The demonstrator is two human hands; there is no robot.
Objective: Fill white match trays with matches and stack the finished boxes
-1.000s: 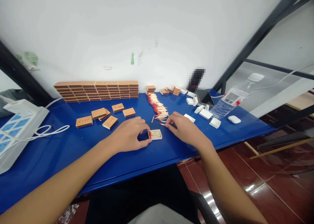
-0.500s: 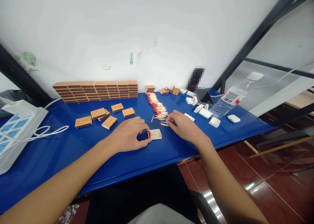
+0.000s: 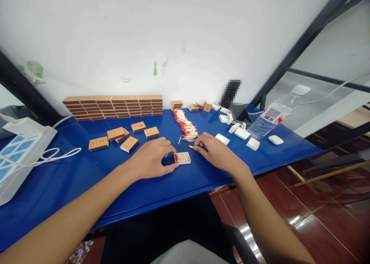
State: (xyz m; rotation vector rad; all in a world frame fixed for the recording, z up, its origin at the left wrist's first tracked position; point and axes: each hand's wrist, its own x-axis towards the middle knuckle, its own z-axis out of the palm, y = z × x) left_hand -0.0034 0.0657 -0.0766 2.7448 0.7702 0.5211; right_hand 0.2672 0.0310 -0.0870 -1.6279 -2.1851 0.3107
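A small white matchbox tray [image 3: 187, 162] lies on the blue table, with red-headed matches inside it. My left hand [image 3: 157, 156] grips the tray's left end between thumb and fingers. Just right of and above the tray, my right hand [image 3: 209, 146] pinches a match [image 3: 190, 146], its red head pointing left. Beyond that hand stretches a long pile of loose matches [image 3: 185, 125], red heads mostly to the left. One stray match [image 3: 180, 139] lies apart at the pile's near end.
Closed matchboxes [image 3: 129, 143] lie scattered at left, before a stacked wall of matchboxes [image 3: 115, 108]. Empty white trays [image 3: 242, 133], a phone [image 3: 241, 113], a plastic bottle [image 3: 271, 113] and a white earbud case [image 3: 275, 140] are at right. A power strip [image 3: 23, 152] with a cable occupies the left edge.
My right hand has drawn a match away from the near end of the pile, slightly toward the tray. My left hand stays on the tray.
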